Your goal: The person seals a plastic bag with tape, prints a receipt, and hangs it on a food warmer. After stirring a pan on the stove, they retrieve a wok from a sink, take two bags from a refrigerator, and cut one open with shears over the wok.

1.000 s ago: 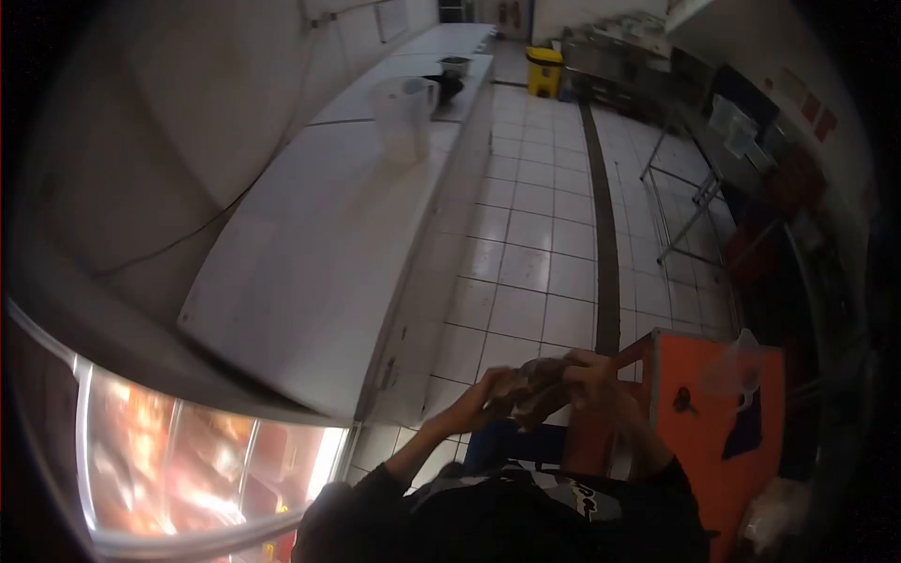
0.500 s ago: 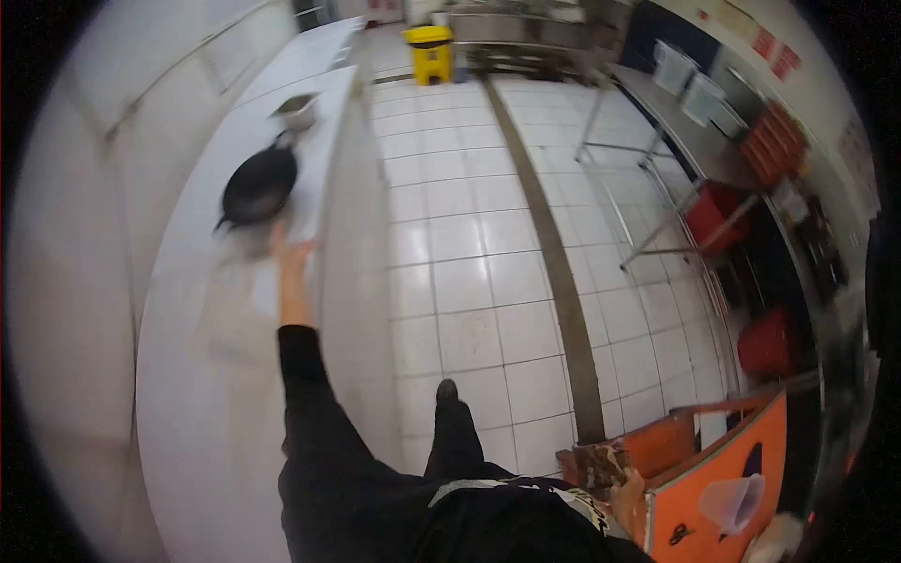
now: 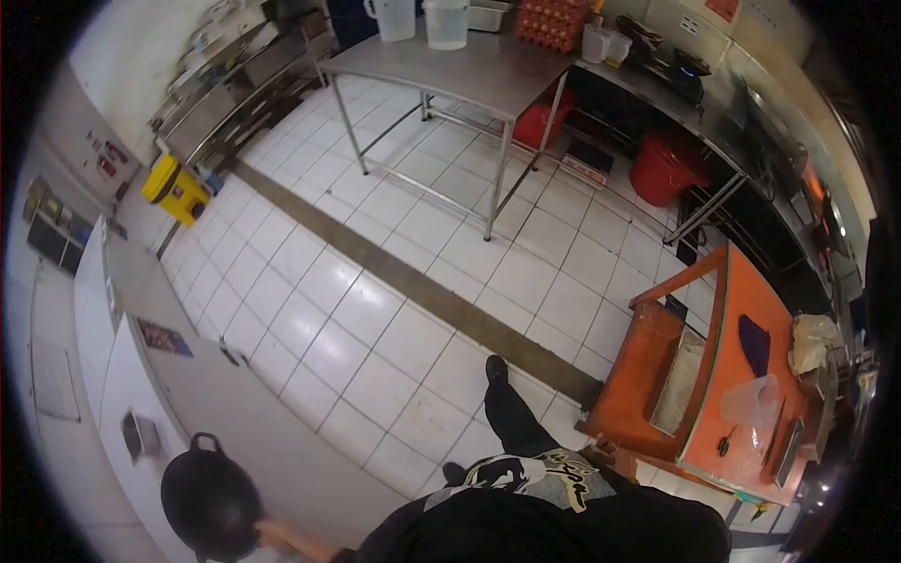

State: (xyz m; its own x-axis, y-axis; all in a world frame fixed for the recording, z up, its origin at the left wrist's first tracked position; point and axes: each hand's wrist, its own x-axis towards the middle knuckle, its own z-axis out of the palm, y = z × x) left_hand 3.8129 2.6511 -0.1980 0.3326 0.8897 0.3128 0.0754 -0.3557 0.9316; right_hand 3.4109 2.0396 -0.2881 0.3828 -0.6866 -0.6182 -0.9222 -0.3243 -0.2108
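A wok [image 3: 208, 502] sits on the bench [image 3: 244, 413] at the lower left, with the left hand [image 3: 267, 533] touching its near edge. To the right stands a cart [image 3: 741, 394] carrying a jug [image 3: 751, 403] and a crumpled bag [image 3: 812, 342]. Behind, across the floor [image 3: 375, 281], a steel table [image 3: 479, 70] bears two pitchers [image 3: 422, 19], and a bucket [image 3: 666, 164] stands on the floor to its right.

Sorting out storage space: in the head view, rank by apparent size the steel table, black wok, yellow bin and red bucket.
1. Steel table
2. Black wok, though it is nearest the camera, so it looks enlarged
3. Red bucket
4. Yellow bin, looks close to the bucket; unsure
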